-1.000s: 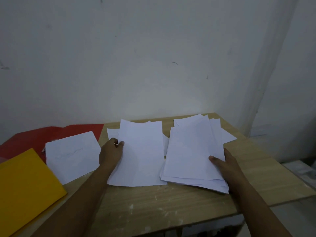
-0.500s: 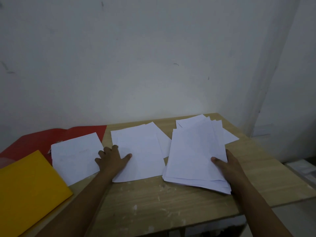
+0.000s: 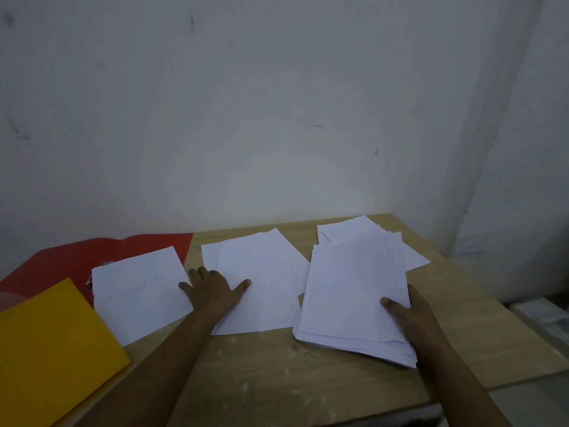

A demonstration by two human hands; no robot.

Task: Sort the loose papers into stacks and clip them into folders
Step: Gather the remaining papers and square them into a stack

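Left hand (image 3: 215, 292) fingers splayed flat on middle papers (image 3: 261, 288), right hand (image 3: 412, 315) thumb pinching right stack (image 3: 354, 297), wooden table (image 3: 308, 380), white wall (image 3: 277, 103)

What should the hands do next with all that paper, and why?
Probably the right hand should lift the top sheet off the big pile. Its thumb already rests on that pile, which is thick and untidy, while the left hand lies flat on the middle stack.

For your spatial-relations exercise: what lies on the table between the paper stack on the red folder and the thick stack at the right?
In the head view, the middle paper pile lies there, with the left hand resting flat on its left edge.
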